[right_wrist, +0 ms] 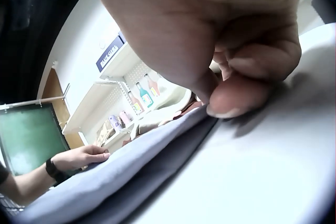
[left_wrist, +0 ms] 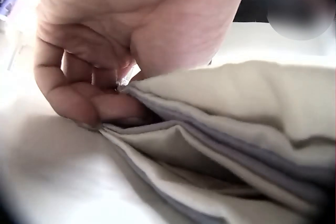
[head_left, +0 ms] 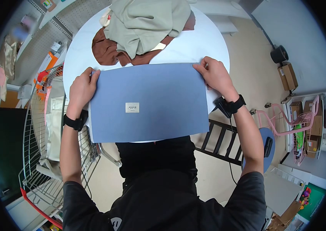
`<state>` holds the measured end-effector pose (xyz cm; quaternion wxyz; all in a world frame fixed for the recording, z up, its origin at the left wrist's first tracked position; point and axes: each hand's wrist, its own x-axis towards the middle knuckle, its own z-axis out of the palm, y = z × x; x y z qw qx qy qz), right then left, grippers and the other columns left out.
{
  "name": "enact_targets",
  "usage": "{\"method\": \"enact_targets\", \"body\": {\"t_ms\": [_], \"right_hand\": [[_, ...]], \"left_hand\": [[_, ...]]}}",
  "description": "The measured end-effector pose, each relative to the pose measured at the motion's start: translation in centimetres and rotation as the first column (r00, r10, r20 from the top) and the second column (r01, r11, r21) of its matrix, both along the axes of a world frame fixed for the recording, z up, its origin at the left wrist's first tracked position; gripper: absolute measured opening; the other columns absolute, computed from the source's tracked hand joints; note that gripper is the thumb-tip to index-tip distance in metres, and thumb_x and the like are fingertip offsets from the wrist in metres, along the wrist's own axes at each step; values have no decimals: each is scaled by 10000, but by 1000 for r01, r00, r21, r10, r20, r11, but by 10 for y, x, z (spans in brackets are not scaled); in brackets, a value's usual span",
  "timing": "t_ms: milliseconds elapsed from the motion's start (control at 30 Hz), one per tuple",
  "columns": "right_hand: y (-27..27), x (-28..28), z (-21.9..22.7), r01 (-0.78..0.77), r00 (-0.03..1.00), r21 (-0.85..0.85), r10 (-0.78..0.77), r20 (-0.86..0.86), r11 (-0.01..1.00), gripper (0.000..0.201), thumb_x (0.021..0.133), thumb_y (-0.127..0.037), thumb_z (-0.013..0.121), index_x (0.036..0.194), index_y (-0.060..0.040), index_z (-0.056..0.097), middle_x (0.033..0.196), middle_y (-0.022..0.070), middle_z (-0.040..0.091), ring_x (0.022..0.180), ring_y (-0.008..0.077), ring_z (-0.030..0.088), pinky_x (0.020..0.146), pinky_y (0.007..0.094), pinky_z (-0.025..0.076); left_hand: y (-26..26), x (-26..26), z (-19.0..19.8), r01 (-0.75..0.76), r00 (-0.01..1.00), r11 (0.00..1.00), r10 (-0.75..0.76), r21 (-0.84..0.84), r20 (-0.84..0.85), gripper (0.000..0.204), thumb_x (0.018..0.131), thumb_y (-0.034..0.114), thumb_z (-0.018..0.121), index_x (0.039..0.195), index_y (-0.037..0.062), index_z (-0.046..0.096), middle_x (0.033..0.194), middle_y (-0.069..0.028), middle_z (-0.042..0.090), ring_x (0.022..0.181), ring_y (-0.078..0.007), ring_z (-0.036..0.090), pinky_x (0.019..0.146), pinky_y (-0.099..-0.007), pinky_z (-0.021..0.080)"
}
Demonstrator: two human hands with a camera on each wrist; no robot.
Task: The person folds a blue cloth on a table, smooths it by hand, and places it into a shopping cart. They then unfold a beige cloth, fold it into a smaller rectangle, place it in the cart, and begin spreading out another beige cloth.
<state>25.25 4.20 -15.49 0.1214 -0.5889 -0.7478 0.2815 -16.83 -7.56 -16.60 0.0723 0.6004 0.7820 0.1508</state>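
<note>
A blue cloth (head_left: 151, 96) with a small white label (head_left: 132, 107) lies flat and folded at the table's near side, its lower edge reaching past the table. The left hand (head_left: 83, 89) pinches its far left corner; in the left wrist view that hand (left_wrist: 142, 40) has fingers curled around several stacked layers, cream and bluish-grey. At the far right corner the right hand (head_left: 217, 77) grips the cloth between thumb and fingers. The right wrist view shows this hand (right_wrist: 226, 45) at the folded edge of the blue cloth (right_wrist: 121, 171), just over the white surface.
Grey-green cloth (head_left: 147, 25) and brown cloth (head_left: 105, 48) are heaped on the far part of the round white table (head_left: 205, 42). A wire shopping cart (head_left: 30, 134) stands at the left. To the right are a black chair (head_left: 220, 142) and a pink cart (head_left: 286, 127).
</note>
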Motion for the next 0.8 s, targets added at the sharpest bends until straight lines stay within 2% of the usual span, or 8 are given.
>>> {"method": "enact_targets", "body": {"t_ms": [33,133,233,333,500,633,733,800], "right_hand": [[1,0,-2,-21,997,63,16,71,998,335,1031,-298,731,948,19,658,601,139,670,530,290,681,592,416,556],[-1,0,-2,-102,989,251,69,134,963,273,999,-281,759,1020,-18,687,805,140,738,711,322,731,708,444,572],[1,2,-2,-243,970,384,234,69,891,215,979,-227,772,1083,-53,702,1012,111,714,877,311,721,785,427,568],[12,3,-5,-322,943,278,332,9,905,184,958,-176,785,1098,-75,719,1093,91,657,956,298,687,854,416,556],[19,1,-9,-336,935,253,354,-28,907,190,945,-166,800,1041,-38,698,1054,105,663,937,301,667,848,406,541],[14,-5,-5,-286,945,255,315,-82,924,219,959,-192,794,1004,-16,672,988,149,711,885,314,681,828,419,546],[8,-7,5,-259,952,183,282,-116,949,257,982,-230,779,998,-6,653,874,180,725,802,335,684,809,438,557],[4,-7,6,-253,950,172,278,-141,952,257,997,-243,763,1042,-2,687,878,191,745,791,345,700,808,434,565]], "left_hand": [[-1,4,5,-6,999,1000,5,-8,-34,392,1103,402,590,1075,22,685,805,-230,723,748,-447,690,703,-520,531],[-4,7,13,19,993,999,-15,28,-117,322,1077,363,634,1065,44,683,880,-176,730,826,-397,709,748,-497,553],[-5,-1,9,96,989,990,-82,107,-123,256,1046,305,682,1065,50,679,970,-142,709,931,-349,717,794,-465,560],[-4,-4,13,114,993,989,-110,95,-44,207,1020,239,717,1075,43,678,1015,-138,690,976,-331,714,827,-444,562],[2,-15,7,224,958,965,-244,138,152,181,994,147,734,1096,9,679,1034,-160,719,946,-334,718,843,-428,561],[10,-24,9,243,932,970,-232,-6,277,175,988,111,722,1107,-14,689,1005,-172,747,917,-323,719,843,-405,553],[10,-24,14,222,940,972,-192,-80,281,159,994,111,708,1079,-24,698,1023,-184,735,939,-330,710,859,-411,545],[8,-26,8,239,942,971,-226,-21,247,160,1004,118,692,1068,-28,713,1034,-198,721,954,-335,699,870,-416,536]]}}
